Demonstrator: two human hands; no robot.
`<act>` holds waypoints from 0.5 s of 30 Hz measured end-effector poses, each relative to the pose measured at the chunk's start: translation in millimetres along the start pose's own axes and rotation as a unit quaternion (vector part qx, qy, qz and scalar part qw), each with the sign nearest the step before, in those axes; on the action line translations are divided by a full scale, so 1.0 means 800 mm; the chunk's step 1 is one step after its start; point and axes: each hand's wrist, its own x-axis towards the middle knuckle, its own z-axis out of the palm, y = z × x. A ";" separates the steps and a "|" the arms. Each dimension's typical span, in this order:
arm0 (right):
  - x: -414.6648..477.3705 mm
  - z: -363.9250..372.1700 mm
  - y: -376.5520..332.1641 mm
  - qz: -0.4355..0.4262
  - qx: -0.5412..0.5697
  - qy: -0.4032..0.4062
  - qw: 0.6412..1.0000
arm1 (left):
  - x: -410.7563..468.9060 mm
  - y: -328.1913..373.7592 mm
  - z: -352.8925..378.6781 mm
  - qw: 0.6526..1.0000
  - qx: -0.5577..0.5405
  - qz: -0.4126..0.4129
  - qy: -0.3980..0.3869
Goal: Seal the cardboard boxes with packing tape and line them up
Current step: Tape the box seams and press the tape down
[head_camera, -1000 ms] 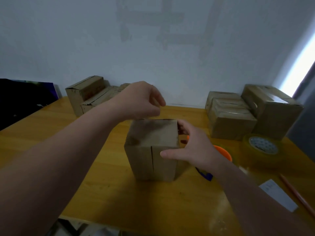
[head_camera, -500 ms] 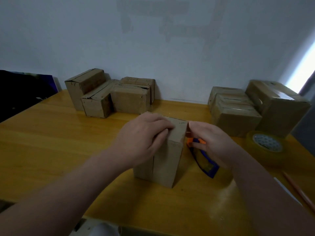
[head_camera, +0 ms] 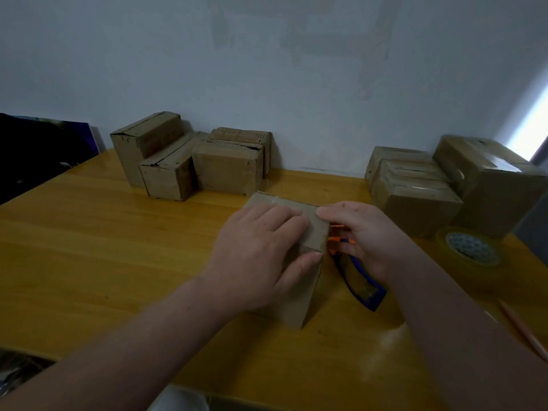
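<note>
Squarely pressing the left hand (head_camera: 261, 250) flat on top of the cardboard box (head_camera: 301, 295) — fingers straight and close together, thumb down over the near upper edge; resting the right hand (head_camera: 364, 235) at the top right edge, thumb on the corner, fingers curled beside the right face — cannot tell whether pinching anything. With that box upright at the middle of the bench (head_camera: 103, 247); just beside a blue-and-orange tape cutter (head_camera: 366, 292) on its right; near a tape roll (head_camera: 468, 250) further right; well apart from a left cluster of boxes (head_camera: 189, 164) and a right cluster of boxes (head_camera: 444, 185) against the wall.
</note>
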 end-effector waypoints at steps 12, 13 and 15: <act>-0.004 0.016 -0.006 -0.118 -0.081 0.076 0.987 | 0.000 0.000 0.001 1.000 -0.004 -0.003 0.014; -0.003 0.018 -0.005 -0.132 -0.096 0.092 0.982 | 0.000 0.000 0.001 1.000 -0.009 -0.007 0.013; -0.002 0.021 -0.004 -0.161 -0.129 0.123 0.971 | 0.001 -0.001 0.000 0.999 -0.026 -0.013 0.023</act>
